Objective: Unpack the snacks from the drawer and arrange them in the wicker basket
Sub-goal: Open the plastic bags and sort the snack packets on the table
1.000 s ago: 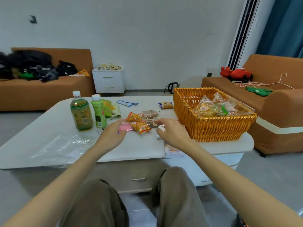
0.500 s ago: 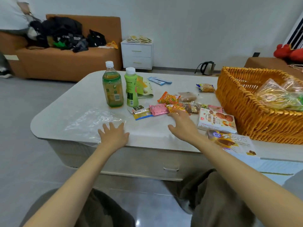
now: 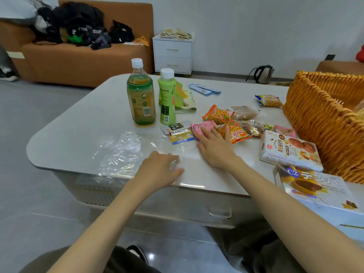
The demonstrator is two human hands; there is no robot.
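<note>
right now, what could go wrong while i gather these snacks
The tall bottle and green bottle stand just beyond the packs under your right hand; a wide sweep could topple them. The C2 box lies at the near edge of the table by your right forearm; a nudge may drop it.

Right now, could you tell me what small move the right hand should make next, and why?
Probably close the right hand on the pink packet it touches: the packet lies loose on the table, and the basket stands close by, to the right.
</note>
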